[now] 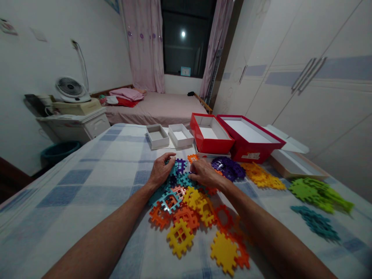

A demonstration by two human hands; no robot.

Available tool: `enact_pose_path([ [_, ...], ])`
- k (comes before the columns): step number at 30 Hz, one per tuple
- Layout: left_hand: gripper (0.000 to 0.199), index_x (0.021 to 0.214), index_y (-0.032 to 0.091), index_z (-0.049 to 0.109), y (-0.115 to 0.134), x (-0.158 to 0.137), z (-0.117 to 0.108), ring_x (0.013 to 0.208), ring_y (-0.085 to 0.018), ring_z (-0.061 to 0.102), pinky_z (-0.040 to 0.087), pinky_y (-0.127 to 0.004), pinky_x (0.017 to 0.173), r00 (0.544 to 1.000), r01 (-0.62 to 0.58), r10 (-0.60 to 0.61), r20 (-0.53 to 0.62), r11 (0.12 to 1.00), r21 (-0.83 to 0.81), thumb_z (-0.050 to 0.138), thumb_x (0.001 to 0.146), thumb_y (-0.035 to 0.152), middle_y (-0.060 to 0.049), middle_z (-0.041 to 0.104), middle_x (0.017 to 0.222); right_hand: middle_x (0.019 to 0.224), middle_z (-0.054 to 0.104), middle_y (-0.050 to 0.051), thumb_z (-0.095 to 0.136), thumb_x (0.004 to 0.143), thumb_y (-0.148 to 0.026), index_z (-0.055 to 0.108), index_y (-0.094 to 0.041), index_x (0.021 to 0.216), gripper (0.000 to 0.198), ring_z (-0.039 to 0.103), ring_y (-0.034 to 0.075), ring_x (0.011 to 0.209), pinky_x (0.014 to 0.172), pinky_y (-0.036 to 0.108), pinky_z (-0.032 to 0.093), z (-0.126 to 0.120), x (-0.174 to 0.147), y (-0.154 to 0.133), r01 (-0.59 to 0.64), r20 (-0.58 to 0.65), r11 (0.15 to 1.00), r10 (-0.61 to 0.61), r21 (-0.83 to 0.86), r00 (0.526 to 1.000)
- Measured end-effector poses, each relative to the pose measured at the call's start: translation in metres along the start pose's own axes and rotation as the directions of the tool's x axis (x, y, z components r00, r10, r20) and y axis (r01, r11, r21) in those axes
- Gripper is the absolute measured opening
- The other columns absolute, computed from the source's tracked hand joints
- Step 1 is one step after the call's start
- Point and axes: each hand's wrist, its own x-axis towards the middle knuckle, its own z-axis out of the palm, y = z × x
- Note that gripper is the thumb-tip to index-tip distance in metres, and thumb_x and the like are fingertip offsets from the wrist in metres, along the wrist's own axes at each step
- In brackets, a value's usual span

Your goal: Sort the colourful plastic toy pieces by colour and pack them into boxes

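A pile of notched plastic building pieces lies on the checked cloth in front of me. My left hand (pixel 162 169) rests against the far left side of the pile, thumb and index finger apart, touching teal pieces. A purple piece (pixel 181 166) is just right of its thumb. My right hand (pixel 204 172) is over the far right of the pile with its fingers curled down by a teal piece (pixel 184 179); what they grip is hidden. Nearer to me are a yellow window piece (pixel 180 237), a solid yellow piece (pixel 223 251) and orange pieces (pixel 159 215).
Sorted heaps of purple (pixel 232 169), yellow (pixel 261 176), lime green (pixel 316 192) and teal pieces (pixel 316 224) lie to the right. Along the back stand two small white boxes (pixel 159 142), a red box (pixel 216 146) and a dark red box (pixel 251 152).
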Motion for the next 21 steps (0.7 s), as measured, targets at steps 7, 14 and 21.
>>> enact_pose_path([
  [7,0.038,0.104,0.013,0.065,0.001,-0.002,0.000,0.075,-0.015,0.060,0.045,-0.028,0.077,1.000,0.003,-0.003,0.013,1.000,0.002,0.046,0.082,0.038,-0.002,0.066,0.079,0.099,0.060,0.007,0.056,0.078,-0.021,0.059,-0.018,0.109,0.032,0.048,0.021,0.096,0.080,0.031,0.033,0.002,-0.012,0.010,0.092,0.030,0.993,-0.094,0.075,0.995],
  [14,0.038,0.103,0.014,0.065,0.002,-0.002,0.000,0.076,-0.016,0.060,0.045,-0.029,0.078,1.000,0.003,-0.003,0.015,1.000,0.009,0.047,0.080,0.038,-0.002,0.066,0.079,0.099,0.059,0.008,0.058,0.078,-0.025,0.063,-0.017,0.098,0.022,0.049,0.021,0.096,0.081,0.031,0.033,0.001,-0.014,0.015,0.139,0.060,0.989,-0.142,0.049,0.988],
  [21,0.037,0.104,0.015,0.065,0.001,-0.002,0.001,0.078,-0.016,0.060,0.045,-0.029,0.079,1.000,0.004,-0.004,0.012,1.000,0.016,0.047,0.081,0.038,-0.002,0.066,0.080,0.102,0.059,0.008,0.060,0.078,-0.026,0.059,-0.016,0.108,0.032,0.049,0.021,0.097,0.083,0.032,0.033,0.001,-0.017,0.013,0.135,0.034,0.984,-0.140,0.112,0.990],
])
